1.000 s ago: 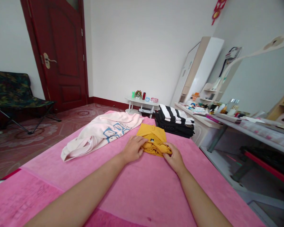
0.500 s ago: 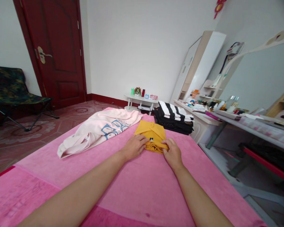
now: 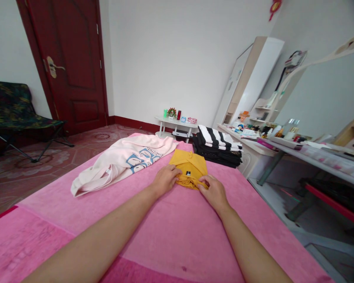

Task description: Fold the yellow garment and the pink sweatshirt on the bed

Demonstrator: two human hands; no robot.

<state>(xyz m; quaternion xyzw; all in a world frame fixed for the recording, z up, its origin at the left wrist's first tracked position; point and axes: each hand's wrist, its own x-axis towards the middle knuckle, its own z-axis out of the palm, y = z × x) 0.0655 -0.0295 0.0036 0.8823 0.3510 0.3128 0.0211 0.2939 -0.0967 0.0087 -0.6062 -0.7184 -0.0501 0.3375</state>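
Observation:
A folded mustard-yellow garment (image 3: 190, 167) lies on the pink bed cover (image 3: 177, 228), near its far end. My left hand (image 3: 164, 179) grips the garment's near left edge with curled fingers. My right hand (image 3: 212, 190) pinches the bunched near right edge. Both forearms reach forward across the cover. A small dark label shows on top of the yellow fabric.
A pale pink sweatshirt (image 3: 122, 161) with blue print lies spread to the left. A stack of black and striped folded clothes (image 3: 218, 149) sits at the bed's far right corner. A cluttered dresser (image 3: 286, 143), a small white table (image 3: 177, 124), a folding chair (image 3: 14, 118) and a red door (image 3: 67, 63) surround the bed.
Both hands have worked the near edge of the yellow garment inward, making it more compact. The view has shifted slightly.

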